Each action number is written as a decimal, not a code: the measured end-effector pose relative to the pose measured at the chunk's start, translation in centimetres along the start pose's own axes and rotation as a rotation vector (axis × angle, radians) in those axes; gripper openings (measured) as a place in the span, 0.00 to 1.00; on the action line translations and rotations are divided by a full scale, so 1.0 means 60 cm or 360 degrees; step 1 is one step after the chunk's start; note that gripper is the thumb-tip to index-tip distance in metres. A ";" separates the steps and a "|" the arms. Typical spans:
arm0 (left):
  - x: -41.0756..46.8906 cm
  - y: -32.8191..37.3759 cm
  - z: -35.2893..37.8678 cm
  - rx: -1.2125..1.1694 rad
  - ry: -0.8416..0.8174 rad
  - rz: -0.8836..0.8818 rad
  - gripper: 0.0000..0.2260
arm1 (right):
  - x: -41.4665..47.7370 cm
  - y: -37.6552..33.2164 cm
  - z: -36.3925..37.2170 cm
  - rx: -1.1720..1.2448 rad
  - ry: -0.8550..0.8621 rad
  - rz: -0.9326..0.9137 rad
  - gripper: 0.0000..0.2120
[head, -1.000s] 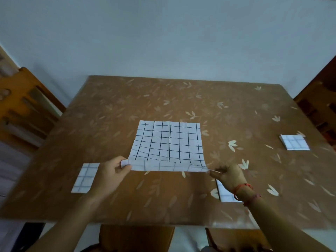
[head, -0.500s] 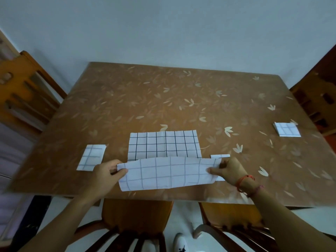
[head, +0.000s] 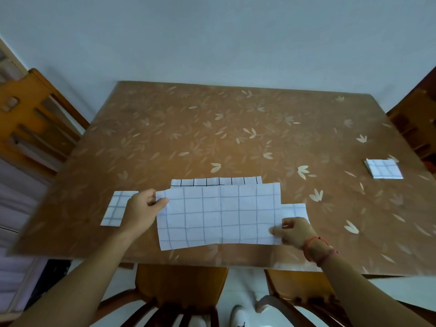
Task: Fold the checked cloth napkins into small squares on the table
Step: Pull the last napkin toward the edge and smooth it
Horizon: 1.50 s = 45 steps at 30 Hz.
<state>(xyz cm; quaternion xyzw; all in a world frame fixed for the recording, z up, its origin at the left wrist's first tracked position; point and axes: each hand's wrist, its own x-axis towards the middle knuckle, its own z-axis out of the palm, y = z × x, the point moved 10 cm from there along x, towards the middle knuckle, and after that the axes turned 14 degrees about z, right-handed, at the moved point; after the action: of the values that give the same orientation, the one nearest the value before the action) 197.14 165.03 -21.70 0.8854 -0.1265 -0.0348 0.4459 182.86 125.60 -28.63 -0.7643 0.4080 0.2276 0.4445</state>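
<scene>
The checked napkin [head: 219,215] is lying on the bench [head: 212,128] between the two hands, its long axis running from one grip to the other. The left hand [head: 141,212] is pinching the far left corner; the right hand [head: 295,232] is apparently pinching the near right edge, though its fingertips are partly hidden. Compared with half a second ago, the folded flap is reaching farther forward, leaving only a thin strip uncovered beyond the grips.

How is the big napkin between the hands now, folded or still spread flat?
Partly folded. The big napkin has its near half laid over the far half; a strip of dark-lined cloth shows beyond. The left hand pinches the folded flap's corner.
</scene>
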 end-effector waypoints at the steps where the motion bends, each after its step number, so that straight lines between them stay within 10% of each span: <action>1: 0.010 -0.008 0.001 -0.0029 0.0020 -0.0034 0.15 | 0.006 -0.007 0.000 0.0049 0.0018 0.0000 0.06; 6: 0.042 -0.031 0.026 -0.0257 0.0158 -0.0203 0.04 | 0.052 -0.028 0.001 0.0085 0.0138 0.0044 0.08; 25: -0.062 -0.147 0.108 -0.0060 -0.0220 -0.0640 0.28 | 0.099 -0.009 0.008 -0.0262 0.0214 0.0151 0.23; 39: -0.079 -0.132 0.106 0.0315 -0.0155 -0.0308 0.19 | 0.065 0.020 0.011 -0.0527 0.0361 0.0181 0.13; 45: -0.091 -0.038 0.129 0.0750 -0.0148 0.0403 0.11 | 0.022 -0.032 0.029 -0.0719 0.0590 -0.0132 0.15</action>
<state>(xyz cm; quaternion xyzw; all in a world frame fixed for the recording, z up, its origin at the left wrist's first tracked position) 190.94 161.69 -28.48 0.9394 -0.2610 0.0110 0.2221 185.23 127.03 -29.50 -0.8885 0.3897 0.1508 0.1897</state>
